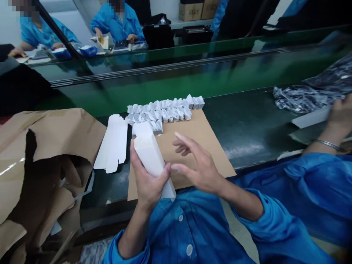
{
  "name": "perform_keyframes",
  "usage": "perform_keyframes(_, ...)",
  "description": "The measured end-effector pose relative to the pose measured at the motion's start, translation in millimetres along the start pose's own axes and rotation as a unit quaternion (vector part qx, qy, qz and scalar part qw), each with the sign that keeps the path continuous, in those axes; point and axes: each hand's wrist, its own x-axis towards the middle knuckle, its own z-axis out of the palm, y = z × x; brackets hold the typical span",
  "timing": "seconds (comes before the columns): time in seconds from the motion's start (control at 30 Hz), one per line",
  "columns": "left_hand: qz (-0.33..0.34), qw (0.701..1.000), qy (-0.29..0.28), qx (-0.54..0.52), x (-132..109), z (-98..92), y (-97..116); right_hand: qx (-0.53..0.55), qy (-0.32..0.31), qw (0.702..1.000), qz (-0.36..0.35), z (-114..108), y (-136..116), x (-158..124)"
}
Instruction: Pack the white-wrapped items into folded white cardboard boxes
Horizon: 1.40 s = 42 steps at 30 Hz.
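Observation:
My left hand [148,179] is wrapped round a long white cardboard box [150,154], held tilted in front of my chest with its top flap standing up. Beside it, my right hand [199,163] is open, fingers apart, its thumb near the box and nothing in its grasp. Beneath both hands a brown cardboard sheet [217,157] lies on the dark bench. Rows of small white-wrapped pieces [165,110] stand along its far edge. Flat white box blanks [112,143] lie to the left of the sheet.
A torn brown carton [68,132] stands at the left. To the right, a co-worker's hand [339,117] is by a white piece [310,118] and a heap of clear plastic bags [299,99]. Beyond the green-sided line [176,82], people in blue work.

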Motion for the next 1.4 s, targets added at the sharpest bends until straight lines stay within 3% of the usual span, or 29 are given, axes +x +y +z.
perform_keyframes(0.13, 0.026, 0.993, -0.073, -0.086, -6.4, -4.6, 3.3, 0.058, -0.039, 0.996, -0.06, -5.8, 3.3, 30.9)
perform_keyframes(0.33, 0.058, 0.991, -0.101, -0.071, 2.0, -22.9, -1.9, 0.0, -0.113, 0.989, -0.099, -4.3, 1.8, 35.7)
perform_keyframes(0.6, 0.068, 0.996, -0.065, -0.006, 0.1, -22.5, 1.1, -0.126, -0.034, 0.984, -0.123, -1.2, -7.8, 26.6)
perform_keyframes(0.8, 0.115, 0.992, -0.04, 0.021, -3.3, -25.5, 1.4, -0.05, -0.109, 0.991, -0.056, -10.9, -19.1, 23.1)
perform_keyframes(0.9, 0.112, 0.991, -0.062, 0.031, -3.3, -27.5, 0.3, 0.073, -0.017, 0.996, 0.039, -18.7, -15.3, 32.5)
perform_keyframes(0.97, 0.111, 0.99, -0.077, 0.035, -3.4, -28.0, 0.9, 0.187, 0.039, 0.974, 0.12, -20.1, -9.4, 43.2)
perform_keyframes(1.0, 0.113, 0.99, -0.084, 0.034, -3.5, -28.0, 1.7, 0.244, 0.036, 0.958, 0.15, -19.0, -6.6, 48.7)
perform_keyframes(1.1, 0.115, 0.988, -0.096, 0.034, -4.4, -27.3, 4.0, 0.362, -0.046, 0.912, 0.189, -10.3, -2.0, 59.4)
perform_keyframes(1.17, 0.101, 0.989, -0.097, 0.038, -6.1, -25.7, 4.0, 0.384, -0.095, 0.898, 0.192, -3.8, -2.6, 60.1)
perform_keyframes(1.27, 0.063, 0.995, -0.074, 0.017, -10.9, -20.1, 1.5, 0.369, -0.142, 0.898, 0.193, 1.1, -4.2, 55.6)
perform_keyframes(1.4, 0.048, 0.996, -0.047, -0.051, -17.6, -11.4, -0.6, 0.33, -0.134, 0.914, 0.193, -0.3, -4.4, 51.1)
